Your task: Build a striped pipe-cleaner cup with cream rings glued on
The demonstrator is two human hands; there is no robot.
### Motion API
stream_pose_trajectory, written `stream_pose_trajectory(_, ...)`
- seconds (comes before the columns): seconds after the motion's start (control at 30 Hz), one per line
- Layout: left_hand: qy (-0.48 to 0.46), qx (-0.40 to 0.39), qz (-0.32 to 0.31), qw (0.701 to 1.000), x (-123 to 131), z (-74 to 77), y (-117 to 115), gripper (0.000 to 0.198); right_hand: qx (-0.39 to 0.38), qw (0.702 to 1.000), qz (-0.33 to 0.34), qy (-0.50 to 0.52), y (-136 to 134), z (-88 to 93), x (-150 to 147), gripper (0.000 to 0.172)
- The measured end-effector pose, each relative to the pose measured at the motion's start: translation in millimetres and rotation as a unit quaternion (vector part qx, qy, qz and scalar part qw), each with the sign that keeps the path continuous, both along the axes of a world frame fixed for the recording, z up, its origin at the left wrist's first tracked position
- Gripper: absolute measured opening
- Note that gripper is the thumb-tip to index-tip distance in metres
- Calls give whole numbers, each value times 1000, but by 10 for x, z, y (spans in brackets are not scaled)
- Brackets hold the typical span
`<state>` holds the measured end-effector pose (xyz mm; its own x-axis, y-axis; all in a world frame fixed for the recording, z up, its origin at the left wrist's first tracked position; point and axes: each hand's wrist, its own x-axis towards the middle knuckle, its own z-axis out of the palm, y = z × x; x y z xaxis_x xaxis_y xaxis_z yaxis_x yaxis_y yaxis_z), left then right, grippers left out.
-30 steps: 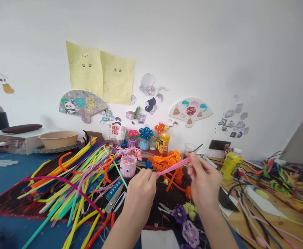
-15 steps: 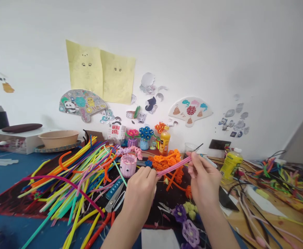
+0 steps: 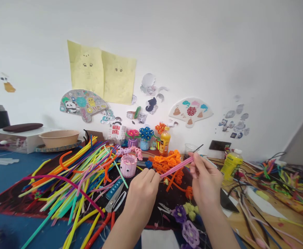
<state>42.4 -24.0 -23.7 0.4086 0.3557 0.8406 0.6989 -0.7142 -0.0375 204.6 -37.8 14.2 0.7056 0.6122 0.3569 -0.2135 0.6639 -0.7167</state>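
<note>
Several pink pipe cleaners (image 3: 176, 167) stretch between my two hands above the dark mat. My left hand (image 3: 144, 188) is closed round their lower left end. The fingertips of my right hand (image 3: 205, 176) pinch the upper right end. Just left of my left hand stands a pink pot (image 3: 128, 165) with black eyes. Behind the pink strands lies a heap of curled orange pipe cleaners (image 3: 167, 164). Purple flower shapes (image 3: 190, 232) lie below my right hand.
Loose coloured pipe cleaners (image 3: 76, 186) spread over the left side, with scissors (image 3: 113, 199) beside them. A yellow bottle (image 3: 231, 164) stands at the right, near more tangled strands (image 3: 276, 176). Small flower pots (image 3: 144, 138) and an orange drink bottle (image 3: 164, 141) line the wall.
Both hands have shifted slightly to the right, still holding the pink strands between them. The view has moved very little.
</note>
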Motion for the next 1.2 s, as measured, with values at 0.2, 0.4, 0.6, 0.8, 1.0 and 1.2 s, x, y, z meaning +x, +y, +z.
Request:
stream_pose_trajectory(0.2,-47,-30,-1,998,-3,42,-17,19,6,1000,-1,5,6,6,22,33)
stream_pose_trajectory(0.4,-130,-146,-51,979,-19,172,-52,14,10,1000,3,20,24,4,54,30)
stream_pose_trajectory(0.6,-191,-250,-108,943,-33,244,-61,8,15,999,18,34,43,-5,80,30)
stream_pose_trajectory(0.8,-236,-212,-128,940,-34,233,-41,7,3,999,18,50,48,-23,83,27)
stream_pose_trajectory(1.0,-289,-266,-169,904,-29,270,-65,12,4,999,26,47,39,-11,76,29)
stream_pose_trajectory(1.2,-290,-270,-177,901,-28,294,-83,12,3,998,27,48,45,-14,77,28)
